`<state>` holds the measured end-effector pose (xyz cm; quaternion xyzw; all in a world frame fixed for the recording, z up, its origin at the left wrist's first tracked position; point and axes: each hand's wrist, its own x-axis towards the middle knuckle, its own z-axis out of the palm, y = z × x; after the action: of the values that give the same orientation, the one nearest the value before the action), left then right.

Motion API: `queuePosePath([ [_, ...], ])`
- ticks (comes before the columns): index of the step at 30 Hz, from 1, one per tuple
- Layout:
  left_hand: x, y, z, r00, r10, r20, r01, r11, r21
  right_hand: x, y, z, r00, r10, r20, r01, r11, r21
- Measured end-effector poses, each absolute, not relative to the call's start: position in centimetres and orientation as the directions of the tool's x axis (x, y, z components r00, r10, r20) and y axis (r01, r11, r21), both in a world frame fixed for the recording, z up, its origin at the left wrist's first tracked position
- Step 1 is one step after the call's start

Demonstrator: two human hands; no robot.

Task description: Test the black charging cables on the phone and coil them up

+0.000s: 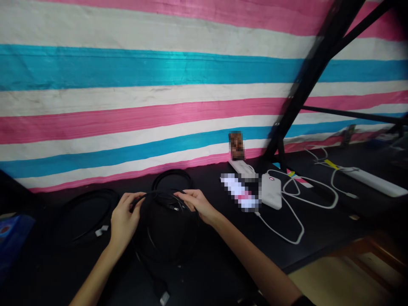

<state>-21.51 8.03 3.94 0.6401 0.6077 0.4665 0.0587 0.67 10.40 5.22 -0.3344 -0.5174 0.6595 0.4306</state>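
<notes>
A loosely coiled black cable point(149, 231) is held between my two hands above the black table. My left hand point(125, 214) pinches the upper left of the loop between thumb and fingers. On the upper right of the loop, my right hand point(198, 204) is closed around the cable. One cable end with a pale metal plug point(164, 298) hangs toward the table's near side. Just behind the loop lies another black cable coil point(172, 173). To the left of my left hand rests a further black coil point(92, 193) with white-tipped ends point(101, 230).
On the black table point(223, 263), a white power bank point(271, 192) and white cords point(298, 238) lie to the right, beside a pixelated phone-like object point(240, 192). A white bar point(376, 180) sits farther right. Behind stand a striped sheet point(143, 68) and a black metal frame point(306, 85). A blue package point(14, 238) is at left.
</notes>
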Motion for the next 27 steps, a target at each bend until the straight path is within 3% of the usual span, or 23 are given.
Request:
queuePosePath([
  [10,-22.0,8.0,5.0,-0.337,0.796,0.502,0.674,-0.168,0.719,1.7,11.1,5.8,-0.423,0.903,0.071,-0.493,-0.164,-0.854],
  [16,-22.5,8.5,4.0,-0.284,0.835,0.471,0.744,-0.118,0.658,1.8,11.0,6.3,-0.459,0.887,0.052,-0.559,-0.243,-0.793],
  [20,-22.7,8.5,3.7,-0.162,0.876,0.454,0.841,-0.118,0.528,2.0,11.2,6.5,-0.42,0.908,0.018,-0.589,-0.257,-0.766],
  [23,-22.7,8.3,3.9,-0.174,0.902,0.396,0.895,-0.023,0.445,2.3,11.5,6.6,-0.361,0.933,-0.011,-0.636,-0.255,-0.728],
  [27,-22.9,8.3,3.7,-0.167,0.931,0.324,0.847,-0.032,0.53,2.4,11.6,6.5,-0.287,0.957,-0.031,-0.673,-0.224,-0.705],
])
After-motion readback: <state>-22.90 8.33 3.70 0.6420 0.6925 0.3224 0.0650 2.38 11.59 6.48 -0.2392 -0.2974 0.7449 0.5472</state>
